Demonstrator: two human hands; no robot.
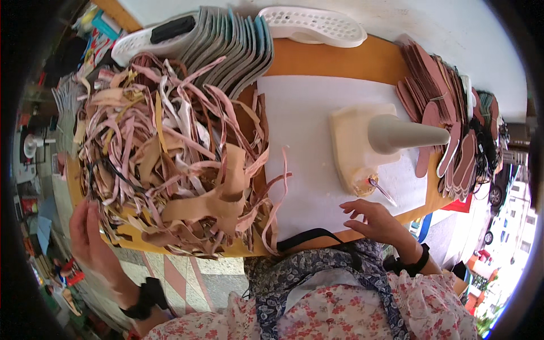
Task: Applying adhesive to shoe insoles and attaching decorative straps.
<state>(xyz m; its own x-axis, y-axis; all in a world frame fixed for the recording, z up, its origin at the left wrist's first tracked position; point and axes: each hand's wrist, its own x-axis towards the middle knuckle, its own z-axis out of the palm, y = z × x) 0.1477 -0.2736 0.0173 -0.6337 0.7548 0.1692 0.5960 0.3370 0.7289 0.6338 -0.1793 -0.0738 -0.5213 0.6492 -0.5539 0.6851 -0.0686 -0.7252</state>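
Note:
My left hand (86, 235) is at the near left edge of a large heap of leather offcuts (136, 141), fingers stretched upward and close together. Its fingertips are beside the pink and tan strips; I see nothing held in it. Over the near edge of the white sheet (300, 130) hovers my right hand (374, 221), open and holding nothing, its fingers curved and apart. Just beyond it stands a small pot of glue (364, 182) with a brush (384, 191) leaning in it. Behind that is a cream block (354, 130) carrying a grey cone-shaped form (405, 134).
Grey curved insoles (232, 54) stand in a row at the back, beside white perforated soles (311, 25). Bundles of reddish-brown sole pieces (425, 85) lie on the right side of the orange table (317, 58). A black strap (311, 235) crosses the table's near edge.

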